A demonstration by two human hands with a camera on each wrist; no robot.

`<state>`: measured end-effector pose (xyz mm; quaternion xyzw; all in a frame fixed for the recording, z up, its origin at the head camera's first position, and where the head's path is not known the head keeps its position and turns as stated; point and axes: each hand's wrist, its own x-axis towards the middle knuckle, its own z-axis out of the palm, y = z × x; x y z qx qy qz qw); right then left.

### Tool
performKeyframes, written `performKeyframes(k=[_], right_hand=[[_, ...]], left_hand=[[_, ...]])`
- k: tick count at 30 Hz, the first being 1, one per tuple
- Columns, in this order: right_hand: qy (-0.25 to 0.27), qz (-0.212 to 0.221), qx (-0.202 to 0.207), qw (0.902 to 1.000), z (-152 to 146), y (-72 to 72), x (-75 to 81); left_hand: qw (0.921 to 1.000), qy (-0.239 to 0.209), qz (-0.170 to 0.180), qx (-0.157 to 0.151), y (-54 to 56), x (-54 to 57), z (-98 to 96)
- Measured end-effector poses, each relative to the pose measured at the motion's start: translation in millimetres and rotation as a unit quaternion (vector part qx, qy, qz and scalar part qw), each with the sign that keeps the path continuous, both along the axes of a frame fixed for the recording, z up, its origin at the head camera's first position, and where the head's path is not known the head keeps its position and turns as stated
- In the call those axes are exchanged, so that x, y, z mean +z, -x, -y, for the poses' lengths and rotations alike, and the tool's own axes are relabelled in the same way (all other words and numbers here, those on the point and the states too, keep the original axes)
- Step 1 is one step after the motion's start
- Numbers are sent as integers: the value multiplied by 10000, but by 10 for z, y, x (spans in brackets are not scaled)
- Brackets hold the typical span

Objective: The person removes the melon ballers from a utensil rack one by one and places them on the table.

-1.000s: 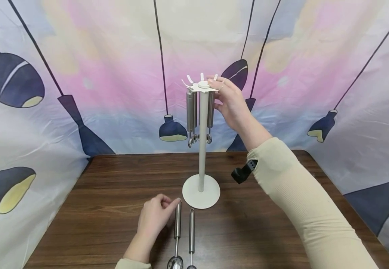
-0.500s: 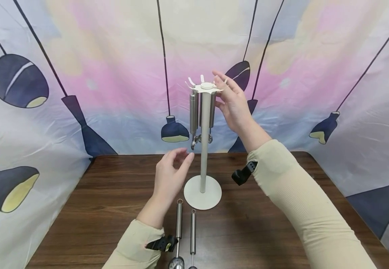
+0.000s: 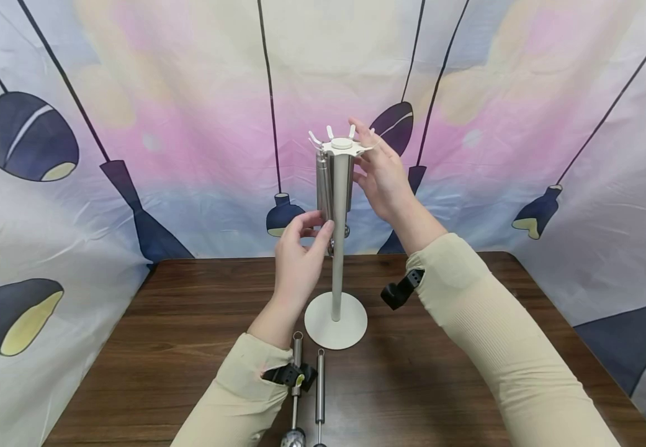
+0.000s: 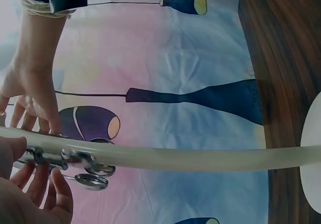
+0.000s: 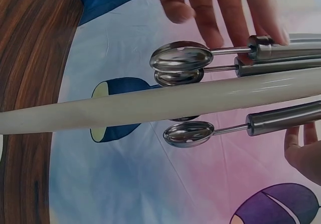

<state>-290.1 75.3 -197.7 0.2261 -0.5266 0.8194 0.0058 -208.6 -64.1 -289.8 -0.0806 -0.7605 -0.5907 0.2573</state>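
Note:
A white rack (image 3: 337, 273) with a round base and upturned hooks stands on the table. Small steel scoops (image 5: 181, 58) with thick handles hang from it, bowls down. My left hand (image 3: 296, 261) is at their lower handle ends, thumb in front and fingers reaching behind. In the right wrist view its fairly straight fingers (image 5: 228, 13) touch the upper scoops' handles. Up at the hooks, my right hand (image 3: 385, 177) has its index finger raised and its other fingertips at the far-side handle. The pole hides part of the scoops.
Two more steel utensils lie on the brown table (image 3: 188, 347): one with a rounded head (image 3: 293, 437) under my left wrist, and a thinner one (image 3: 320, 388) beside it. A patterned cloth (image 3: 200, 124) hangs behind the table.
My left hand has left the utensil handle on the table and risen to the hanging scoops. The top hooks have turned slightly, and the scoops on the left have shifted. My right hand stays near the top.

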Motion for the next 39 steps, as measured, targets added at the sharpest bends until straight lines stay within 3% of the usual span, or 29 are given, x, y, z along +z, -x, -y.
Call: performKeyframes(k=[5, 13, 17, 25, 39], right_hand=[[-104, -28, 122, 9999, -14, 0, -7], [209, -715, 473, 9961, -54, -1, -105], [255, -937, 456, 9942, -42, 4, -126], [287, -818, 213, 9960, -7, -12, -124], [535, -638, 262, 9962, -25, 20, -151]], left_hand=[[9999, -68, 64, -120, 17, 75, -25], [9996, -223, -125, -122, 29, 175, -26], [9993, -285, -210, -93, 4, 207, -19], [9981, -457, -366, -197, -27, 226, -16], [9965, -483, -596, -342, -116, 283, 1]])
